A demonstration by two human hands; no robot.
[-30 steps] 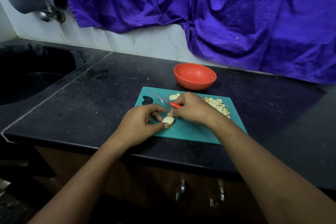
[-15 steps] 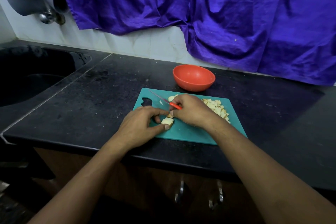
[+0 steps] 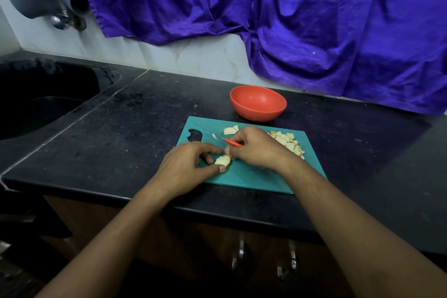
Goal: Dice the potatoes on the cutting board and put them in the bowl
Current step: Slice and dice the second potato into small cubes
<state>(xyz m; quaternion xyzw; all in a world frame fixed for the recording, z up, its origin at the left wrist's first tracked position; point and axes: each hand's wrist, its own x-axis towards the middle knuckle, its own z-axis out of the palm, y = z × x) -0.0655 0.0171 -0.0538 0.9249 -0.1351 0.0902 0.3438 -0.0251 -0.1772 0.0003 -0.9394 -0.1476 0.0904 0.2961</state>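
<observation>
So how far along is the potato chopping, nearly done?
Partly. Done: a pile of diced potato sits on the right of the cutting board. In hand: the left hand pinches a potato chunk while the right hand grips the red-handled knife beside it. Left: finishing that chunk, then moving everything over, since no potato shows in the red bowl.

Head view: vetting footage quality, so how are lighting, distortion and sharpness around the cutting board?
Head view: dim, even light, no glare on the cutting board; wide-angle distortion stretches the forearms; the potato piece pinched by the left hand is fairly sharp; the knife in the right hand has a faint blade.
</observation>
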